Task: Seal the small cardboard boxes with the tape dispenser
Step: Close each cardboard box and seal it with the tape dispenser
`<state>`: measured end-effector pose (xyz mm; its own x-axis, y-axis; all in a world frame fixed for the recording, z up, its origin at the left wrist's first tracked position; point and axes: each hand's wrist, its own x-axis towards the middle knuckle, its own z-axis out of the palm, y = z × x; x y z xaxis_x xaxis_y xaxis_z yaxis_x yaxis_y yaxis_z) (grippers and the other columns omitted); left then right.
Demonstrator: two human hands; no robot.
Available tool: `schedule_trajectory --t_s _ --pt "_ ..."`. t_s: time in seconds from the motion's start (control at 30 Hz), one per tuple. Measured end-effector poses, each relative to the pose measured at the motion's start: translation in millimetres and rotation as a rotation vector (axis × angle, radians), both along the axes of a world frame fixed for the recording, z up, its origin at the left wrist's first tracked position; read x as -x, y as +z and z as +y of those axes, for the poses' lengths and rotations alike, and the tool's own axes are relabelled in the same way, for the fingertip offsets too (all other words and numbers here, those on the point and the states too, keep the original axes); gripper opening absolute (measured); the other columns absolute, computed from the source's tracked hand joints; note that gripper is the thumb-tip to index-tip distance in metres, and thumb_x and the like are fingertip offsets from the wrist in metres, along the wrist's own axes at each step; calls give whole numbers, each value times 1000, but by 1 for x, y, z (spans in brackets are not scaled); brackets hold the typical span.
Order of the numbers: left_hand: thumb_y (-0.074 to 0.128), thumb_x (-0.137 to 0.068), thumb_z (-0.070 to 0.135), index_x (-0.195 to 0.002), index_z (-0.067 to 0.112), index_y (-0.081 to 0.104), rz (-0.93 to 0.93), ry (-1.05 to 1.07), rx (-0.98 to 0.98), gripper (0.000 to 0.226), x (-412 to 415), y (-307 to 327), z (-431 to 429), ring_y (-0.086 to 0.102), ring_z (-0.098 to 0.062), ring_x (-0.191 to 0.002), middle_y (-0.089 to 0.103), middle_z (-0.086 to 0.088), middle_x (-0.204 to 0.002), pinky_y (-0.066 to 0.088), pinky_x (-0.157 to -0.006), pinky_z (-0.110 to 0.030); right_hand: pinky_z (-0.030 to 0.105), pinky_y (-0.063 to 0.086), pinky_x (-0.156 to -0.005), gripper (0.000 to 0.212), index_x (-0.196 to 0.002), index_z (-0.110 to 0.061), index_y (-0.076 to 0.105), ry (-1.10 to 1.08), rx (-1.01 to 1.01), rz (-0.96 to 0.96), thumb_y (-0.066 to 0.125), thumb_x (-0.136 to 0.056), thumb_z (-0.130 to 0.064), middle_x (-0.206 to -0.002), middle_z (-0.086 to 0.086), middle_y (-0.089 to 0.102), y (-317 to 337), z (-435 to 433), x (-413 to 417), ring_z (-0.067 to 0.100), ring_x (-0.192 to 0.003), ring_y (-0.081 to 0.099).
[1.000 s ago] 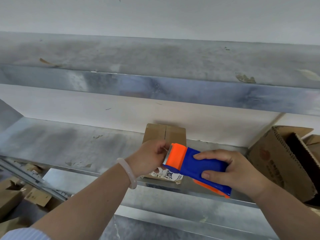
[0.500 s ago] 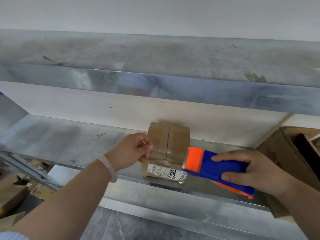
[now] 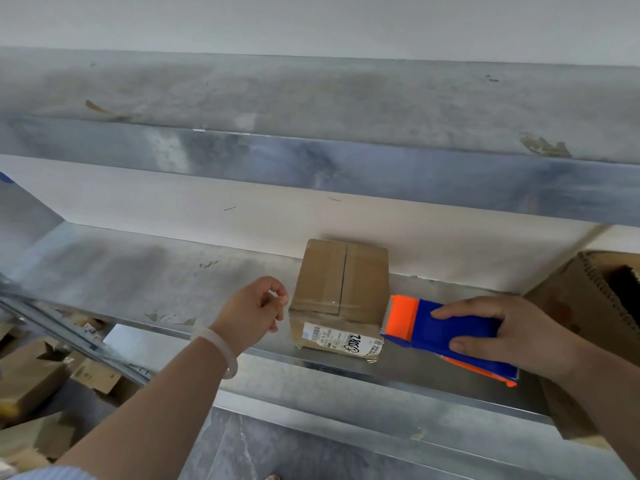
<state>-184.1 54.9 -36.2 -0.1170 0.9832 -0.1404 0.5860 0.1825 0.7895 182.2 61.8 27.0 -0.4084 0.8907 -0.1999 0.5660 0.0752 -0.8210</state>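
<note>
Left hand [image 3: 254, 310] sat just beside the left face of the small cardboard box [image 3: 341, 282]. Its fingers were curled, and the thumb and forefinger tips met. I could not tell whether an end of clear tape was pinched between them. A pale bracelet [image 3: 216, 344] circled that wrist.

Right hand [image 3: 512, 334] gripped the blue and orange tape dispenser [image 3: 460, 336], thumb beneath and fingers over the body. The toothed edge of the orange head sat at the box's near right corner.

Change over the last second:
1. One second earlier, both hands were close together over the near edge of the box, and the orange head covered most of the box front.
2. Since then, the hands had separated. The left hand had travelled to the left edge, and the dispenser had travelled to the right edge.
3. A faint glossy band lay across the top of the box near its front, crossing the centre seam between the two flaps.

I judged that one strip had been drawn across the flaps and not yet severed. I judged the next action to be a tear against the teeth, then pressing down the ends.

The box stood on the metal shelf [image 3: 173, 282] with its printed label [image 3: 341, 341] facing me. A large open carton [image 3: 571, 306] stood near the right hand, and loose cartons [image 3: 31, 372] lay below at the left.
</note>
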Motion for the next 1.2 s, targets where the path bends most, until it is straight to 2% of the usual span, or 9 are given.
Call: schedule_trajectory --t_s 0.07,0.23,0.43,0.6,0.73,0.9,1.0,1.1,1.2 --pt "51 -97 10 -87 19 59 -33 30 0 16 -1 -5 -1 61 -11 -57 63 -1 -65 55 -58 -21 14 51 -62 39 -101 -39 72 4 12 -9 78 -62 -35 -98 -16 69 -3 2 2 0 -86 67" --pt "52 -97 5 -91 8 57 -318 86 57 8 -7 -14 -6 53 -12 -53 60 -4 -63 61 -72 -46 14 52 -64 35 -98 -41 73 4 3 -8 82 -68 -27 -98 -15 70 -6 8 4 1 -85 68" --pt "54 -97 10 -92 8 57 -469 185 120 6 -12 -15 -6 55 -18 -53 64 -2 -63 59 -68 -52 15 52 -63 39 -99 -40 72 3 4 0 78 -61 -36 -100 -13 69 -9 9 4 2 -87 67" --pt "58 -96 23 -94 8 64 -404 173 248 16 -4 -8 0 57 -18 -55 68 -3 -76 60 -62 -42 16 53 -63 39 -99 -41 72 6 24 17 78 -61 -37 -99 -15 69 -9 9 4 2 -88 67" --pt "60 -93 37 -88 7 66 -317 139 338 31 3 -9 3 55 -15 -62 56 -5 -75 58 -62 -32 17 53 -64 38 -99 -40 73 -3 26 24 78 -61 -37 -98 -16 69 -11 9 4 2 -88 67" --pt "57 -93 44 -86 13 62 -520 209 436 32 -5 -25 0 45 -13 -61 49 -3 -79 52 -63 -29 19 54 -64 37 -97 -43 73 -15 39 38 79 -61 -38 -97 -21 70 -15 9 0 5 -88 68" --pt "59 -92 42 -100 10 66 -839 334 477 33 -8 -39 -4 42 -13 -57 50 -5 -79 49 -54 -27 20 55 -64 39 -100 -39 73 -23 55 52 79 -61 -36 -98 -18 70 -16 8 0 7 -89 69" --pt "63 -91 29 -93 9 66 -1118 445 442 20 -6 -44 -9 49 -14 -56 55 -5 -75 51 -52 -26 20 55 -64 38 -99 -40 73 -19 54 58 79 -62 -36 -98 -20 70 -17 7 3 6 -89 68" --pt "63 -91 13 -105 7 68 -977 504 347 16 2 -45 -7 57 -18 -68 61 -10 -88 56 -62 -30 20 55 -64 37 -98 -40 74 -37 67 82 79 -61 -35 -98 -20 70 -19 5 3 6 -90 68"
